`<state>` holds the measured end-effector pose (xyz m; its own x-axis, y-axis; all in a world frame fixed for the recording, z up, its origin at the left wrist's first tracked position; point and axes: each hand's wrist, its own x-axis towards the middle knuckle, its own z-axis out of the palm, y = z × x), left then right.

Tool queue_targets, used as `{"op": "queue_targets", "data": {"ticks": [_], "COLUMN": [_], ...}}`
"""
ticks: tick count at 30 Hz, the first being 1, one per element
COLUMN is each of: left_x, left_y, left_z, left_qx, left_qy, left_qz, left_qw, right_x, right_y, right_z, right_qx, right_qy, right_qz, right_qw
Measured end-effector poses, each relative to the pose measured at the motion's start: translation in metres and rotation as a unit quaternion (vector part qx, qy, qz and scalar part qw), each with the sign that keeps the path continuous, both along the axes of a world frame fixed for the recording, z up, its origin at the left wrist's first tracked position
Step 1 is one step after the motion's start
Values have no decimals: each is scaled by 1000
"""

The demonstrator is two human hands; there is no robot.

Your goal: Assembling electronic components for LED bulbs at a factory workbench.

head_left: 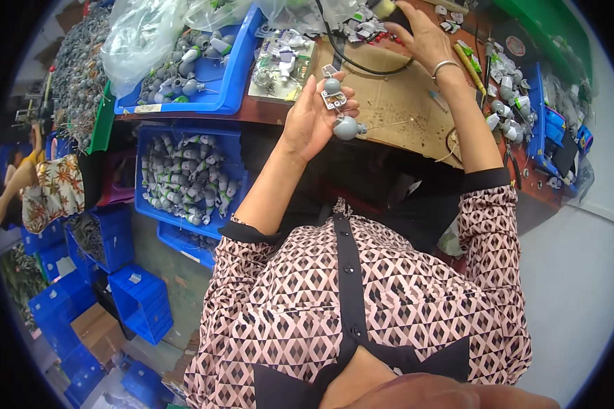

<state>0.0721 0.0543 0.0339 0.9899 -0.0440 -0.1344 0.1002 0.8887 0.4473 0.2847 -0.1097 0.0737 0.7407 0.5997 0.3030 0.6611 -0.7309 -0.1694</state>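
Observation:
My left hand (308,123) is held palm up in front of the table edge, its fingers curled around a small assembly. That assembly has a grey ball (346,127) at its lower end, a smaller grey round part above it and a white plate with small metal pieces between. A thin wire sticks out to the right of the ball. At the far side of the table, my right hand (426,44) has its thumb and fingers around a dark tool with a pale yellow end (383,8); the view cuts it off at the top. A bracelet circles my right wrist.
Brown cardboard (396,102) covers the table's middle, crossed by a black cable (361,70). A blue tray (242,68) of grey parts stands left, with a blue bin (142,204) below. Yellow-handled tool (472,68), pliers (512,163) and more parts lie right. Another person sits far left.

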Motion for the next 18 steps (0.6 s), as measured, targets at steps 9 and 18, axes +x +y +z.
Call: {"op": "queue_targets", "data": {"ticks": [9, 18], "left_x": [-7, -3], "left_y": [2, -8], "left_z": [1, -5], "left_qx": [18, 60], "left_qy": [2, 51], "left_qz": [41, 65], "left_qw": [999, 995], "right_x": [0, -175], "right_y": [-21, 3], "right_z": [-41, 4], "right_qx": [0, 258], "right_qy": [-131, 101], "right_qz": [-22, 176], "right_qw": [991, 945]}}
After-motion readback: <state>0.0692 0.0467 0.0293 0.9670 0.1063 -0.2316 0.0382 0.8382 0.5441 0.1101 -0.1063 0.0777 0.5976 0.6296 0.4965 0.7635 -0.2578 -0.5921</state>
